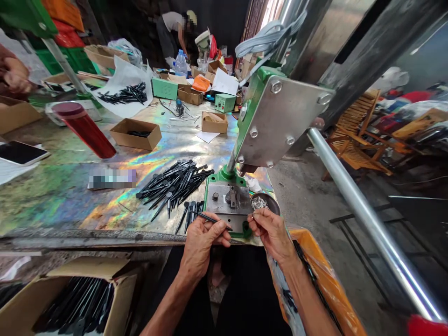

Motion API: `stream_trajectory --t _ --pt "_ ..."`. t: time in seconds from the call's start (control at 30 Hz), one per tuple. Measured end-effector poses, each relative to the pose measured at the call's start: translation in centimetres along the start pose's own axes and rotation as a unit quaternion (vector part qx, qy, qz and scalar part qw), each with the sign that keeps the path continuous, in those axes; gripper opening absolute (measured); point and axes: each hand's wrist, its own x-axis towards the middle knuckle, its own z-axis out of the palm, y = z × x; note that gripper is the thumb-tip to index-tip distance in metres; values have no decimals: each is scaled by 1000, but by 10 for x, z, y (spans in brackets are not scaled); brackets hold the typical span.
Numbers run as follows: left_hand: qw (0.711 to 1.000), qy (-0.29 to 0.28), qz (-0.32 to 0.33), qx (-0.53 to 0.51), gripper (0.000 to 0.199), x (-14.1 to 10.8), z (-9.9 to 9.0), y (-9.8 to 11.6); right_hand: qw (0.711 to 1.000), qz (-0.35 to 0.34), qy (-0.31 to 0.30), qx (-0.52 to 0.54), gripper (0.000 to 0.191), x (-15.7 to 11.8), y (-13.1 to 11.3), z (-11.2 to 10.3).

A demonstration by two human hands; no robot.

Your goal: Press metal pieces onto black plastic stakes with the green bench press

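Note:
My left hand (205,238) holds a slim black piece (210,218) between thumb and fingers, in front of the green press base (227,175). To its right, my right hand (268,228) is pinched at the fingertips, and what it grips is too small to make out. Just beyond it sits a round dish (275,205) of small silvery parts (259,202). A metal fixture (233,197) is mounted on the base. Left of the press lies a pile of black pointed pieces (175,184), with a smaller group (191,212) near the table edge.
The press head (276,121) hangs above the base, its long metal lever (367,214) slanting down at the right. A red flask (86,130), cardboard box (136,133) and phone (23,153) are on the table. An orange lined crate (329,280) stands lower right. Another person (173,30) bends over behind.

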Motion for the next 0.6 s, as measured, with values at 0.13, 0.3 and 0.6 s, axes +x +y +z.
stream_trajectory --t 0.13,0.3,0.6 --pt "1000 8 6 -26 35 2 2 0 997 -18 -64 25 14 -21 -6 35" --pt "998 7 -9 -56 35 1 0 0 997 -11 -67 42 12 -29 -5 55" --pt "996 6 -29 -85 38 3 -3 0 996 0 -65 55 12 -26 0 57"
